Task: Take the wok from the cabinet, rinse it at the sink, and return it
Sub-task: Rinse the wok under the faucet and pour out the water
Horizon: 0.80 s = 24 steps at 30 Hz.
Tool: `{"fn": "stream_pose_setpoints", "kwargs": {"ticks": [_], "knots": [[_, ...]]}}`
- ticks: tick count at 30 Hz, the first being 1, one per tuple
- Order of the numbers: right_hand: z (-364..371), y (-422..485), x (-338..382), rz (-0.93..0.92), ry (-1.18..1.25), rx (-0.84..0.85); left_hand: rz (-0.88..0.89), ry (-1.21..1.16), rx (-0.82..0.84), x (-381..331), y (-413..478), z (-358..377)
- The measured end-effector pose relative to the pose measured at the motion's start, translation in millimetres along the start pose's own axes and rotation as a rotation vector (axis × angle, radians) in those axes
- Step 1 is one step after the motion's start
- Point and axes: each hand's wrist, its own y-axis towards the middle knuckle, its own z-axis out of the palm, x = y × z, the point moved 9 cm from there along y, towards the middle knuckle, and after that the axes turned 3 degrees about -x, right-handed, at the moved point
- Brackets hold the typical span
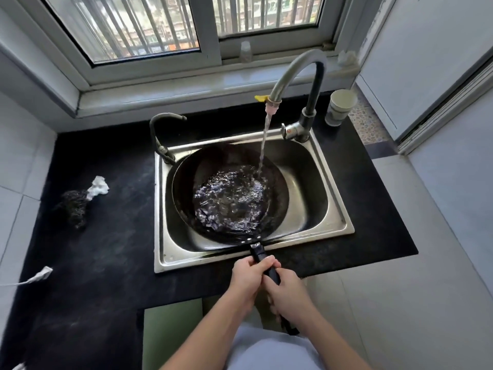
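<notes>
Surface [101, 236]: we see a black, matte slab, faintly speckled, running under the window and around the sink.
Sink [336, 209]: a rectangular stainless steel basin with rounded corners, set into the surface; it holds the wok.
Wok [186, 182]: round, dark and shallow, it sits in the left part of the sink, its bowl holding rippling water.
Water stream [264, 145]: a thin column falls from the tap into the right side of the wok's pool.
Tap [296, 73]: a curved grey metal gooseneck with a pale pink nozzle and a yellow tab beside it.
Handle [258, 253]: straight, black, reaching from the wok over the sink's near rim toward us.
Left hand [248, 281]: we wrap it around the handle, fingers curled over the top.
Right hand [288, 292]: we close it on the handle just behind the left hand, touching it.
Paper cup [340, 108]: white, upright, right of the tap; we cannot tell its contents.
Scourer [74, 206]: dark wiry tangle on the surface, left of the sink, with crumpled white tissue [99, 186] touching it.
</notes>
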Motion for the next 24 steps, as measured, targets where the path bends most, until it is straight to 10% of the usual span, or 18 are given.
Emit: {"fn": "stream_pose_setpoints", "kwargs": {"ticks": [24], "knots": [[4, 23, 7, -0.144, 0.022, 0.072, 0.09, 0.036, -0.162, -6, 17, -12]]}}
